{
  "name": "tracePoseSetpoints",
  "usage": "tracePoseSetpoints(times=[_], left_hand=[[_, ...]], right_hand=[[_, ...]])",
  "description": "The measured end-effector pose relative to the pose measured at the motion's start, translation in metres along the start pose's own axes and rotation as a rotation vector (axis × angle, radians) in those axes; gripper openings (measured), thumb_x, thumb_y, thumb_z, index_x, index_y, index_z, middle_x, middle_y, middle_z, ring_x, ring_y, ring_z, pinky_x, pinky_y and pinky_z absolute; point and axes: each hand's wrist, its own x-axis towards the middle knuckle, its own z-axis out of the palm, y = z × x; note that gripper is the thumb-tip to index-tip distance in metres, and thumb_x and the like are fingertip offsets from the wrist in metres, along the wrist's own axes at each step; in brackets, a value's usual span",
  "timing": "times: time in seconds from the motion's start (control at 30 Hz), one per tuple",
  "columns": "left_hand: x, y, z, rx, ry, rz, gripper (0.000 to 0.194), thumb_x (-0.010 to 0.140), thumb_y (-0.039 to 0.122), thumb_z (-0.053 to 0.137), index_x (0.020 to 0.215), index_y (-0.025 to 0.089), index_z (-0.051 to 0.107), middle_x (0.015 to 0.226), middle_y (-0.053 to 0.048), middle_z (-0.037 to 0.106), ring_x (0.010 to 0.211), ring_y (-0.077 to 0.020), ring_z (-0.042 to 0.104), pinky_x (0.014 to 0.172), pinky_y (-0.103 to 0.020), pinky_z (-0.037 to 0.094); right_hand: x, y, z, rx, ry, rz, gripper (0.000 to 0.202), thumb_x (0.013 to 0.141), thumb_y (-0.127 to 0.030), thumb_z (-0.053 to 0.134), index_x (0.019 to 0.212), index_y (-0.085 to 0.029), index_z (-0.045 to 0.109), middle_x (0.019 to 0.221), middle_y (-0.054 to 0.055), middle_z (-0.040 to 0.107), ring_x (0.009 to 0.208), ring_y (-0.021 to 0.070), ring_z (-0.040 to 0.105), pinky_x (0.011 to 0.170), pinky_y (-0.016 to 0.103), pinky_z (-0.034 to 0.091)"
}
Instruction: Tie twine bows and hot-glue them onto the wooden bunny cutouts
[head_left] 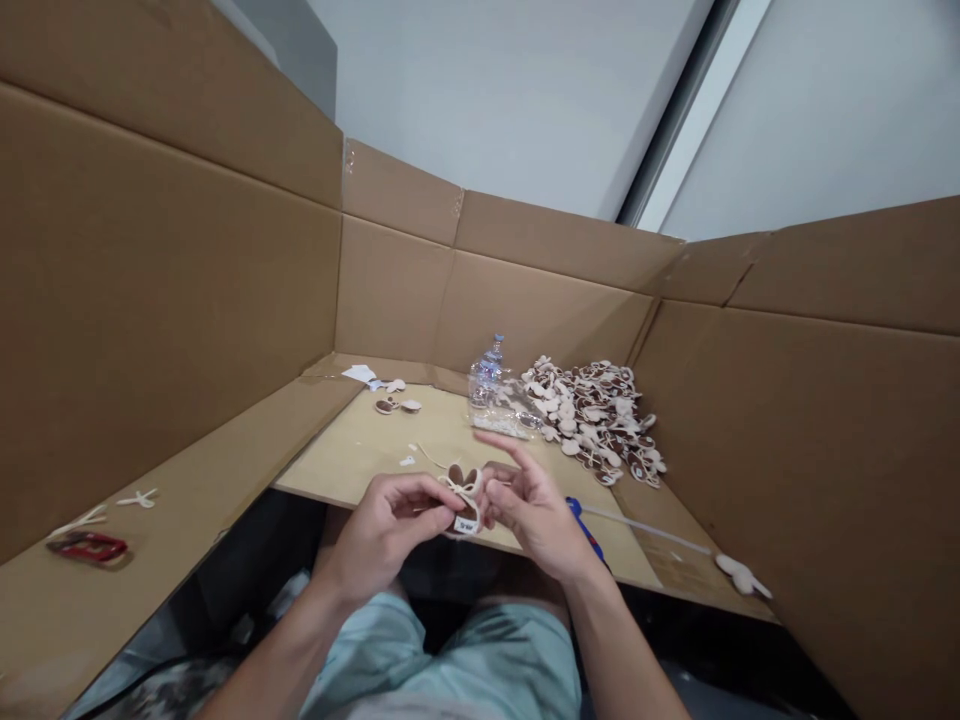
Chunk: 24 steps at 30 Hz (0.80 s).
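A small brown and cream piece [468, 512] with a cord bow and a white label is held up over the front edge of the board. My left hand [397, 520] pinches it from the left, thumb and fingertips near the bow. My right hand [529, 510] is at its right side, thumb and some fingers closed at the piece, with the index finger stretched out. A blue tool [585, 525] lies by my right wrist, partly hidden.
Behind, a big pile of similar pieces [592, 415] spreads beside a plastic bag [502, 415] and clear bottle [491, 362]. Two pieces [397, 406] lie back left. A red cutter [88, 546] rests far left, a cream piece [741, 576] far right. Cardboard walls [540, 290] surround the board.
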Motion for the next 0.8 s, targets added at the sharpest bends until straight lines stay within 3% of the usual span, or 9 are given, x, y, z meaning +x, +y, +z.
tracePoseSetpoints(times=[0.1,0.2,0.3,0.57,0.63,0.73,0.77,0.8], left_hand=[[0.002,-0.003,0.002,-0.028,-0.024,-0.050,0.009,0.068,0.019,0.079,0.071,0.016,0.071,0.075,-0.003,0.074,0.073,-0.0144,0.068,0.071,-0.023,0.052],[0.004,-0.011,0.004,0.002,0.022,-0.101,0.021,0.056,0.016,0.085,0.065,0.015,0.066,0.066,0.000,0.071,0.065,-0.0129,0.065,0.064,-0.022,0.050],[0.006,-0.023,0.006,0.058,0.040,-0.139,0.020,0.055,0.018,0.085,0.061,0.015,0.066,0.062,0.001,0.068,0.060,-0.0122,0.062,0.059,-0.022,0.047],[0.010,-0.053,0.012,0.016,-0.191,-0.322,0.016,0.056,0.022,0.085,0.068,0.015,0.077,0.070,-0.005,0.075,0.064,-0.0159,0.065,0.066,-0.028,0.049],[0.010,-0.059,0.007,0.031,-0.307,-0.414,0.024,0.054,0.025,0.086,0.075,0.017,0.078,0.070,-0.004,0.075,0.062,-0.0155,0.065,0.065,-0.029,0.050],[0.020,-0.061,-0.016,0.059,-0.580,-0.572,0.062,0.041,0.024,0.091,0.101,0.023,0.075,0.091,-0.004,0.077,0.081,-0.0215,0.070,0.073,-0.033,0.053],[0.028,-0.059,-0.028,0.107,-0.620,-0.590,0.067,0.041,0.025,0.091,0.106,0.025,0.073,0.099,-0.005,0.076,0.087,-0.0241,0.070,0.074,-0.035,0.054],[0.039,-0.057,-0.041,0.212,-0.564,-0.550,0.058,0.045,0.030,0.089,0.101,0.023,0.074,0.102,-0.008,0.076,0.087,-0.0256,0.071,0.072,-0.035,0.055]], right_hand=[[-0.002,0.000,0.001,-0.151,-0.013,0.011,0.022,0.084,-0.035,0.067,0.099,-0.019,0.067,0.069,-0.002,0.062,0.060,0.0094,0.057,0.059,0.022,0.046],[-0.007,0.004,0.001,-0.179,-0.002,0.059,0.018,0.082,-0.033,0.070,0.091,-0.018,0.066,0.068,-0.002,0.062,0.061,0.0090,0.057,0.059,0.021,0.045],[-0.017,0.011,-0.004,-0.202,0.014,0.089,0.019,0.079,-0.033,0.073,0.089,-0.017,0.066,0.071,-0.002,0.062,0.062,0.0086,0.055,0.059,0.020,0.043],[-0.037,0.030,-0.029,-0.104,-0.007,0.260,0.023,0.076,-0.035,0.075,0.085,-0.016,0.066,0.066,-0.001,0.065,0.059,0.0092,0.057,0.058,0.021,0.042],[-0.042,0.039,-0.032,-0.085,-0.006,0.313,0.024,0.074,-0.036,0.076,0.082,-0.016,0.067,0.064,-0.002,0.064,0.057,0.0087,0.056,0.056,0.020,0.041],[-0.047,0.053,-0.035,-0.079,0.010,0.379,0.024,0.071,-0.037,0.077,0.080,-0.016,0.066,0.064,-0.002,0.065,0.055,0.0087,0.056,0.057,0.021,0.043],[-0.048,0.055,-0.038,-0.115,-0.016,0.404,0.025,0.070,-0.038,0.078,0.079,-0.017,0.067,0.063,-0.002,0.065,0.054,0.0097,0.057,0.057,0.022,0.045],[-0.048,0.053,-0.042,-0.172,-0.050,0.424,0.027,0.068,-0.040,0.078,0.076,-0.016,0.067,0.060,-0.001,0.065,0.053,0.0113,0.058,0.055,0.023,0.046]])
